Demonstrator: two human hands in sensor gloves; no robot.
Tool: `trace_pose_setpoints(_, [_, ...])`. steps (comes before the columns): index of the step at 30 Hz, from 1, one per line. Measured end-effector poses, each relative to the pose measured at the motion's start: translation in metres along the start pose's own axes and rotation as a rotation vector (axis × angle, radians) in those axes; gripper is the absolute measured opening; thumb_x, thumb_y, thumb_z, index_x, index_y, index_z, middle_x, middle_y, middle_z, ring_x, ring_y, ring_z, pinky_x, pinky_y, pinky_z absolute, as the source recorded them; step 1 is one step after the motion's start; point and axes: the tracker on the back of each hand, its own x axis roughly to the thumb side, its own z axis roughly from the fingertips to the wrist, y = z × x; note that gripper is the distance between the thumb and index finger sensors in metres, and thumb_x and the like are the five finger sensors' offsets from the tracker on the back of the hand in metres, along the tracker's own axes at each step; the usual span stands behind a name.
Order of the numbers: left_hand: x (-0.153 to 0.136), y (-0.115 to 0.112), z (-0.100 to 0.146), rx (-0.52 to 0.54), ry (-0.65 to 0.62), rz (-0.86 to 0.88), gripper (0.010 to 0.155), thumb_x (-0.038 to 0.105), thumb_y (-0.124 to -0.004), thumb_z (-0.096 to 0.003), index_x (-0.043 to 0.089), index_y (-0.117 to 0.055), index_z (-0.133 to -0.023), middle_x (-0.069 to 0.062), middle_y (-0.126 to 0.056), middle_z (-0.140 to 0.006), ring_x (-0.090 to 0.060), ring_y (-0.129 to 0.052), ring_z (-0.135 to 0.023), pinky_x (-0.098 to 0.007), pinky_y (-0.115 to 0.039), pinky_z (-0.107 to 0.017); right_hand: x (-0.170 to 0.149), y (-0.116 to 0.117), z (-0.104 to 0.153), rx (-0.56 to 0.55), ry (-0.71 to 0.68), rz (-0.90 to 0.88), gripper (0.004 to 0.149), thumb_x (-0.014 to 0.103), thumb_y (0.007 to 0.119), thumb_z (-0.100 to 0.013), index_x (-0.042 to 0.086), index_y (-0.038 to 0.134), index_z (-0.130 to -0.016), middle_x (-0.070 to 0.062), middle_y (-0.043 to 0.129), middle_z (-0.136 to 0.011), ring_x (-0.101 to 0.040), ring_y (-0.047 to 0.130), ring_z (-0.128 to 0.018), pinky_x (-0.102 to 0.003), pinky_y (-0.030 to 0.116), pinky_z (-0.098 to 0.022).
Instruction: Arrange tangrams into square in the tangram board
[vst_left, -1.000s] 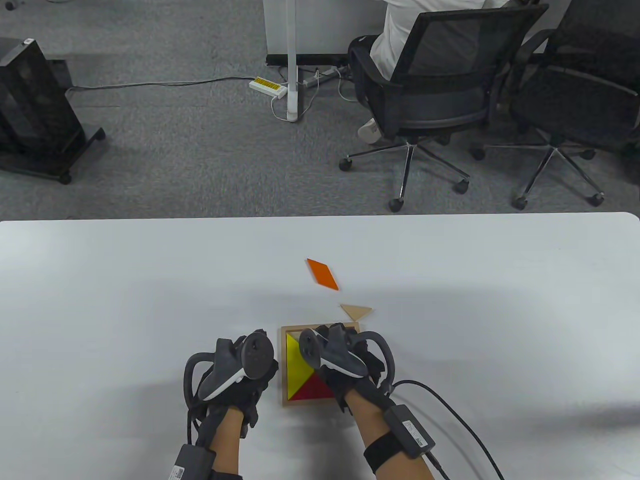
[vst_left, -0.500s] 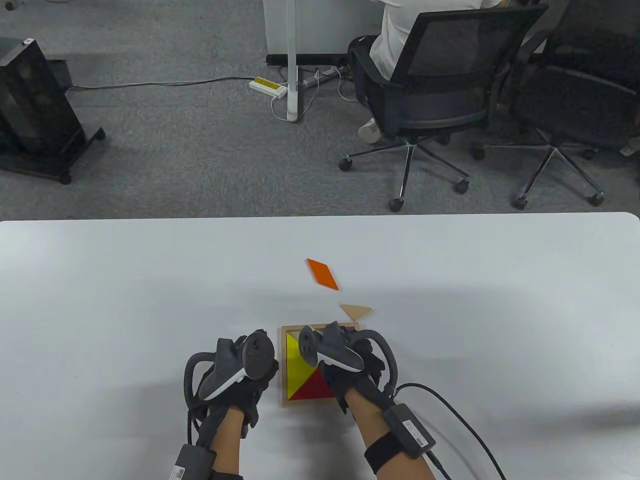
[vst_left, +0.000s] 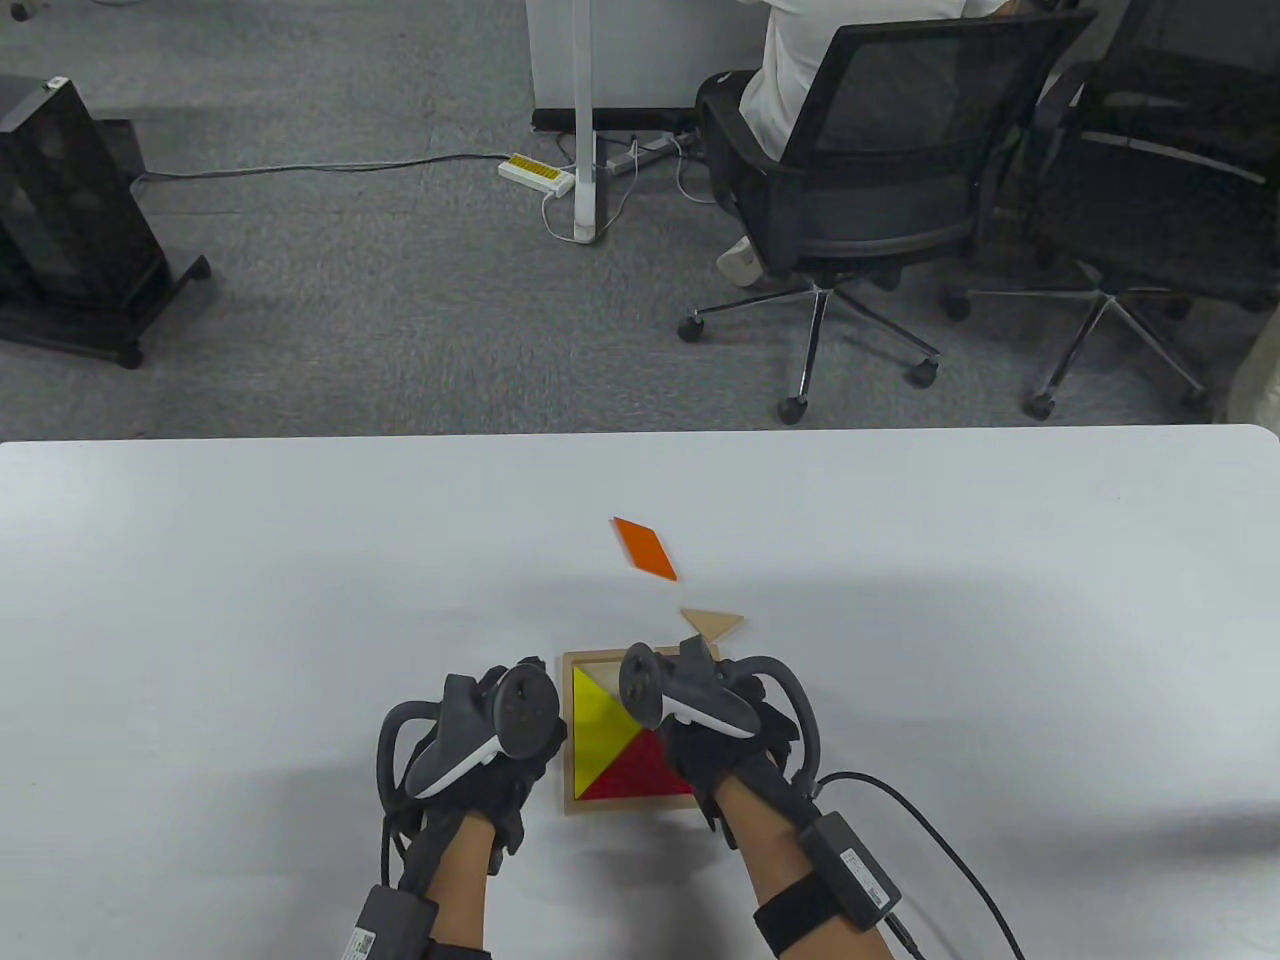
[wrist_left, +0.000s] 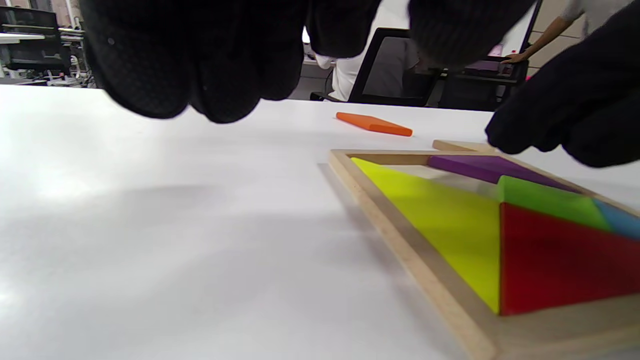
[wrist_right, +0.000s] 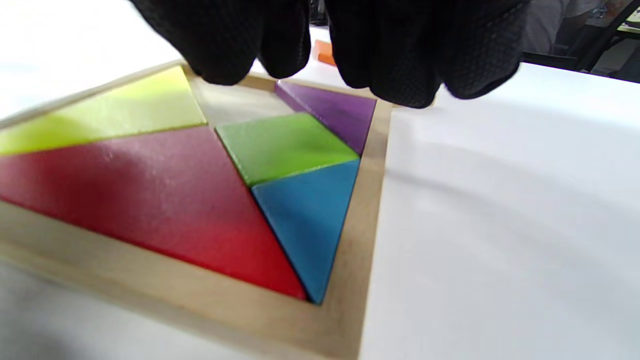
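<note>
Both hands hold nothing — orange parallelogram (vst_left: 645, 548) lies lengthwise away-right beyond tangram board (vst_left: 568, 735).

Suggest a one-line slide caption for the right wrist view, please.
Wooden tangram board with yellow, red, green, blue and purple pieces seated.

Our gloved left fingers (wrist_left: 200, 60) hang above the white table (wrist_left: 150, 225). Beside them the board (wrist_left: 400, 235) holds yellow (wrist_left: 445, 220), red (wrist_left: 560, 260), green (wrist_left: 545, 200), blue (wrist_left: 620, 220) and purple (wrist_left: 480, 167) pieces; an orange piece (wrist_left: 374, 124) lies beyond.
</note>
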Motion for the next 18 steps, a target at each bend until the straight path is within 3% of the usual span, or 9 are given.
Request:
trace_pose_setpoints(9, [0.033,0.026,-0.003,0.059,-0.182,-0.009,0.07,0.046,-0.075,-0.053,0.015,-0.057,-0.113,-0.025,-0.066,-0.113,-0.053,-0.079,-0.094,-0.058,-0.082,-0.058,-0.027,-0.016,0.017,-0.142,-0.003,-0.092,0.059,0.031,0.075,-0.053,0.014,0.062,-0.108,-0.02,0.063,-0.111,-0.049,0.077,-0.092,-0.065,0.068,-0.069])
trace_pose_setpoints(18, [0.078,0.045,-0.033,0.031,-0.294,-0.114,0.072,0.045,-0.076,-0.0524,0.016,-0.054,-0.114,-0.024,-0.062,-0.115,-0.052,-0.078,-0.096,-0.056,-0.082,-0.06,-0.057,-0.024,0.021,-0.205,0.058,-0.191,0.059,0.031,0.076,-0.053,0.012,0.063,-0.107,-0.02,0.066,-0.109,-0.049,0.08,-0.09,-0.064,0.07,-0.067])
